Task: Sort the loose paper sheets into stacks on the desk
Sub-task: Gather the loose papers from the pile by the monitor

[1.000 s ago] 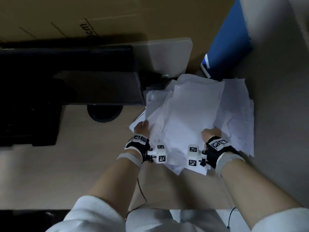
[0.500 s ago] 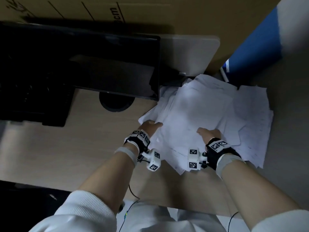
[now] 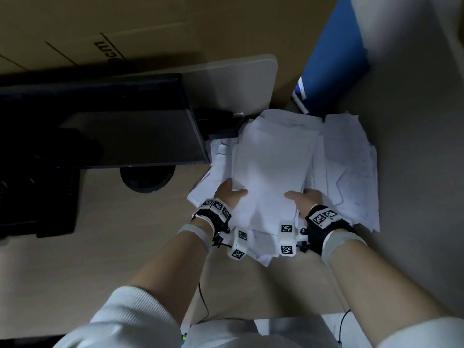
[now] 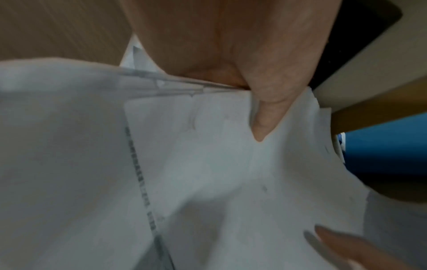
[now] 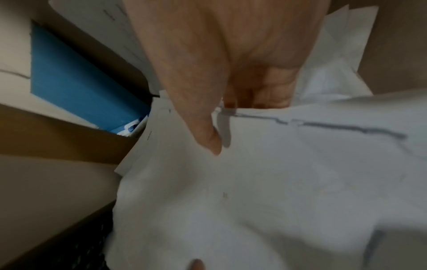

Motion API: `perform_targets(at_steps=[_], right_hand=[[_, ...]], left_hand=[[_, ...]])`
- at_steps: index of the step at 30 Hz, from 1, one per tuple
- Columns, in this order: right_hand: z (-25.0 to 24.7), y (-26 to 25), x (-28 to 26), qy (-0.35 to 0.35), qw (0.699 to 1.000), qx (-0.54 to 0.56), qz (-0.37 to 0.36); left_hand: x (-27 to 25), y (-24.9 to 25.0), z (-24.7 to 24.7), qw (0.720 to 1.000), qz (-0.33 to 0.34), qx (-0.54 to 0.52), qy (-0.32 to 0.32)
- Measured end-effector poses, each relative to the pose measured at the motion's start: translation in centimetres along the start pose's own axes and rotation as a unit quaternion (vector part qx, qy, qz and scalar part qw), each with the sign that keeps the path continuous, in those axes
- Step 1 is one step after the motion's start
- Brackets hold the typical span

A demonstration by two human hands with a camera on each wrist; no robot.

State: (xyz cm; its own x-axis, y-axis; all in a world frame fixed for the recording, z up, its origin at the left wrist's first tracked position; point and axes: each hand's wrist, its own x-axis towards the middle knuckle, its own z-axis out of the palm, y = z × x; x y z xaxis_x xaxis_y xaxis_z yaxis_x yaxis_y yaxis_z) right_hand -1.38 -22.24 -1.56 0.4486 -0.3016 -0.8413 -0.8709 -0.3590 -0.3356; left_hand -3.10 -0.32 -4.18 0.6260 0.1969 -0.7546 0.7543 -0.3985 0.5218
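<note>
Left hand (image 3: 227, 194) and right hand (image 3: 305, 198) each pinch near edge of top sheets (image 3: 271, 167), thumbs on top. Pile (image 3: 351, 172) lies on surface (image 3: 100, 247), straight ahead of both hands, long axis pointing away. Both hands equally near.

right hand (image 5: 219, 60): thumb on top of sheets, fingers tucked under their edge, pinching
sheets (image 5: 265, 191): white, rumpled bundle, faint print, dark line near edge
folder (image 5: 76, 85): blue, left, behind sheets
other fingertip (image 5: 196, 264): at bottom edge, on sheets
</note>
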Motion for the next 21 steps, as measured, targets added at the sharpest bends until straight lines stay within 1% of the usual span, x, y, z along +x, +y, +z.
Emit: perform_targets(at_steps=[3,8,10,12,14,16,17,19,21], right_hand=[[-0.6,0.2,-0.7,-0.05,0.998,-0.025,0.026],[-1.1,1.2,-1.3,-0.052,0.996,-0.06,0.041],[-0.9,1.5,-1.1,-0.051,0.996,-0.052,0.042],[-0.8,1.9,-1.2,-0.048,0.998,-0.033,0.036],[-1.2,2.3,-1.2,-0.024,0.999,-0.026,0.033],[-1.9,2.7,-1.1,0.019,0.999,-0.024,0.037],[-2.5,2.9,-0.9,0.041,0.998,-0.02,0.043],[-3.9,3.0,-1.1,0.075,0.996,-0.022,0.047],[-5.5,3.2,-1.5,0.098,0.994,-0.034,0.046]], left_hand=[[-0.2,-0.2,0.6,0.999,0.029,0.006,-0.014],[-0.9,-1.5,0.5,0.997,0.03,0.027,-0.072],[-1.4,-1.4,0.3,0.995,0.055,0.036,-0.081],[-1.8,-0.8,0.0,0.993,0.089,0.027,-0.072],[-1.7,-0.3,-0.1,0.993,0.106,-0.012,-0.045],[-1.4,0.1,-0.1,0.995,0.075,-0.061,-0.026],[-1.1,0.2,0.1,0.995,0.063,-0.074,-0.026],[-0.9,0.6,0.8,0.996,0.053,-0.066,-0.042],[-0.7,1.1,1.6,0.996,0.046,-0.007,-0.074]])
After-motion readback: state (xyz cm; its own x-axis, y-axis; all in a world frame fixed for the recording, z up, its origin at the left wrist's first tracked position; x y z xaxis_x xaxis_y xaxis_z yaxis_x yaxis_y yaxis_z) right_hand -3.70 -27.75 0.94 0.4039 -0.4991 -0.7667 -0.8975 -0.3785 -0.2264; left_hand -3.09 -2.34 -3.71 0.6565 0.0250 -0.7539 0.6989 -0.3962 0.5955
